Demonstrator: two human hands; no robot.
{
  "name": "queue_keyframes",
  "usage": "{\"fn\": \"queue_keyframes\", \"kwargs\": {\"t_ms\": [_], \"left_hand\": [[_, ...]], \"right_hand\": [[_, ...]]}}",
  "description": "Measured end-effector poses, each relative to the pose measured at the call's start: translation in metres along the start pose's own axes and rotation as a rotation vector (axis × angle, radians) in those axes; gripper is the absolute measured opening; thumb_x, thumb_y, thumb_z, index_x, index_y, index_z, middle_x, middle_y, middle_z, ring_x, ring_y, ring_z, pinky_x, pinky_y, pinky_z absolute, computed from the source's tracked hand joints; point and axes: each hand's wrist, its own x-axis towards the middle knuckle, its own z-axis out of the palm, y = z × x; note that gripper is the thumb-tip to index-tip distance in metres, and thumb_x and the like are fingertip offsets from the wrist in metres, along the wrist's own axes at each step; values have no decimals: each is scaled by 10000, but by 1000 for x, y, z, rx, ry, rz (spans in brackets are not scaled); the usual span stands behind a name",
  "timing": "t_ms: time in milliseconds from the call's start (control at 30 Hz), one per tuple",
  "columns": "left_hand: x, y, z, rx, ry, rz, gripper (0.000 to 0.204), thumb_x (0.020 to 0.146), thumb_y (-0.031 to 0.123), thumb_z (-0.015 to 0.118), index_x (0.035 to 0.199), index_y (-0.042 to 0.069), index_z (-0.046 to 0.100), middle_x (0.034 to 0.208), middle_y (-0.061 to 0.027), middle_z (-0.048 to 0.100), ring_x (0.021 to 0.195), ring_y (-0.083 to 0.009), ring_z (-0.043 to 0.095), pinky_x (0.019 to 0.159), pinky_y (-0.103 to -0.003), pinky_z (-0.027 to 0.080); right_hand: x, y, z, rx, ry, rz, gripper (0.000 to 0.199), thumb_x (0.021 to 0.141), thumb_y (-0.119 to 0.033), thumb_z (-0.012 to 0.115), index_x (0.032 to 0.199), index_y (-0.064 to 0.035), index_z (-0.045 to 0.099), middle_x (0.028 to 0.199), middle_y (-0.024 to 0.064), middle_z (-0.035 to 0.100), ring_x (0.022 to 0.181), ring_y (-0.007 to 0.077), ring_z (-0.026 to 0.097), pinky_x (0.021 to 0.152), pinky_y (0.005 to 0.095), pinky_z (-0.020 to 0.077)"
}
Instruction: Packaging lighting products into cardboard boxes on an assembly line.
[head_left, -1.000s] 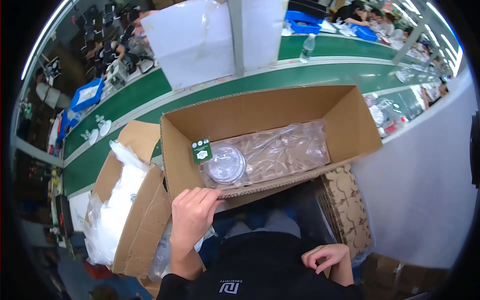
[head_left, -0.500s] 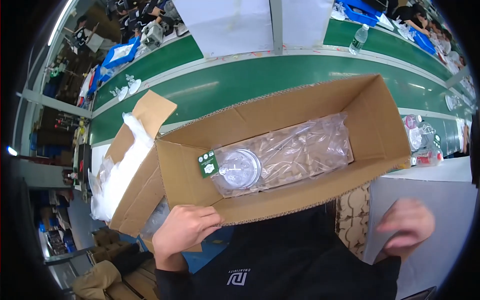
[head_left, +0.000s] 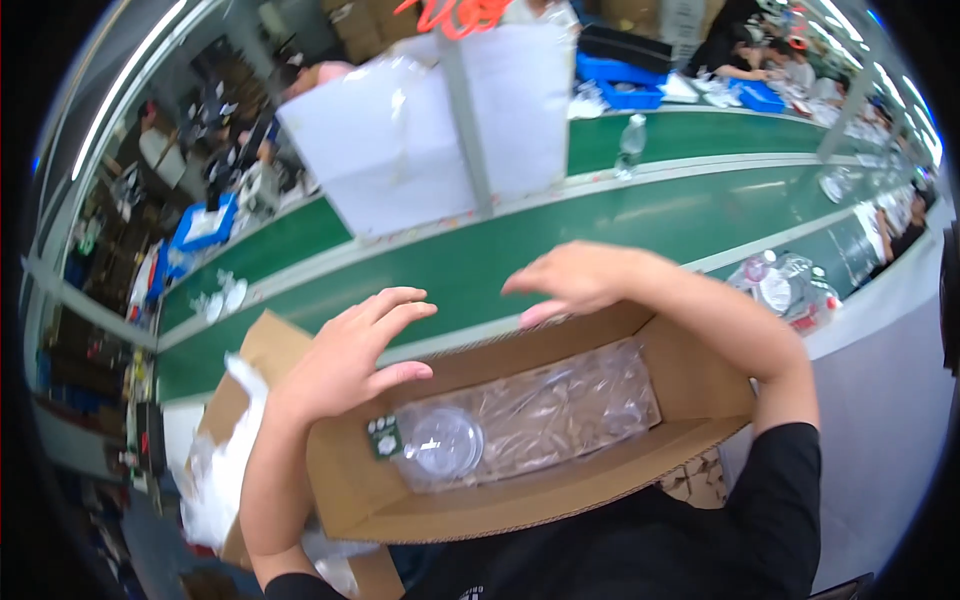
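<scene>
A long open cardboard box (head_left: 450,528) stands in front of me, tilted slightly in view. In its left part lies a round clear plastic piece (head_left: 447,440) in a clear bag, with a green card (head_left: 383,437) beside it. Crinkled clear film (head_left: 560,395) covers brown moulded cardboard along the box's bottom. My left hand (head_left: 362,350) hovers over the far left part of the box, fingers apart and holding nothing. My right hand (head_left: 580,283) is raised above the far wall, thumb and fingers spread, with nothing in it. Neither hand visibly grips the box.
Beyond the box runs a green conveyor belt (head_left: 420,310). A second carton (head_left: 262,350) with white bags (head_left: 222,480) stands at left. Several clear bottles (head_left: 790,288) are at right. A water bottle (head_left: 630,148) stands beyond the belt, near white boards (head_left: 390,130). Other people work farther off.
My left hand has let go of the box's near edge and risen over its far left side. My right hand has swung from the right to above the far wall. The view has tilted upward.
</scene>
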Motion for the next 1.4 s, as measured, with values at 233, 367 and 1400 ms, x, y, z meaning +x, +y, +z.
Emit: {"fn": "queue_keyframes", "kwargs": {"t_ms": [233, 367, 1400], "left_hand": [[57, -61, 51, -189, -482, -61, 574, 950, 520, 665, 1246, 28, 683, 1144, -196, 731, 1008, -374, 699, 909, -426, 544], [73, -72, 57, -333, -515, -182, 475, 991, 431, 649, 1218, 19, 713, 1058, -184, 759, 969, -288, 719, 883, -374, 544], [74, -101, 64, -581, -564, -288, 443, 1038, 302, 543, 1373, 23, 624, 1201, -78, 699, 1106, -175, 601, 1010, -349, 469]], "right_hand": [[-5, 13, 14, 341, -85, -1, 727, 1033, -673, 399, 1183, -41, 725, 1108, 226, 730, 1069, 410, 673, 951, 489, 515], [2, 30, 5, 303, -59, 64, 724, 1038, -659, 410, 1175, -19, 719, 1083, 235, 729, 1033, 416, 672, 926, 499, 509], [19, 55, 17, 258, -329, 316, 602, 992, -584, 567, 1279, -69, 688, 1235, 181, 706, 1165, 359, 651, 967, 497, 512]]}}
